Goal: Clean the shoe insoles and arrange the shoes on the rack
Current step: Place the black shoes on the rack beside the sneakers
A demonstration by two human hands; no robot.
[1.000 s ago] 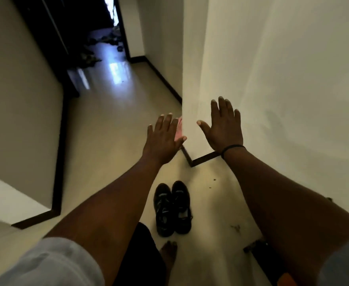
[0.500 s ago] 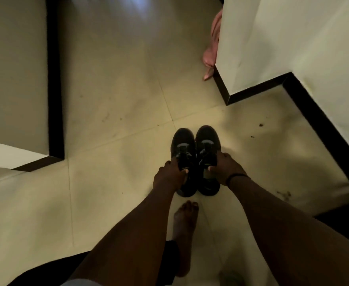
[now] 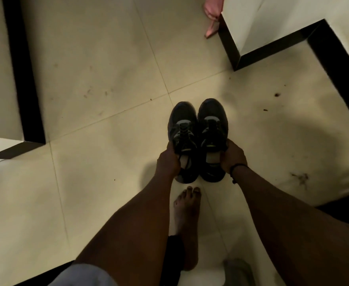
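Two black sneakers with grey trim stand side by side on the pale tiled floor, toes pointing away from me. My left hand (image 3: 168, 162) grips the left sneaker (image 3: 182, 129) at its collar on the outer side. My right hand (image 3: 233, 156) grips the right sneaker (image 3: 211, 124) at its collar in the same way. Pale insoles show inside both shoe openings. A dark band sits on my right wrist. No shoe rack is in view.
My bare foot (image 3: 187, 213) stands just behind the shoes. A white wall corner with black skirting (image 3: 237, 56) juts in at upper right, with a pink cloth (image 3: 211, 11) hanging beside it. Another wall with black skirting (image 3: 25, 79) runs along the left. Dirt specks (image 3: 299, 178) dot the floor.
A second ago both hands were raised open in front of me. I bent down, and each hand now grips a sneaker at its collar; the view has dropped closer to the floor.
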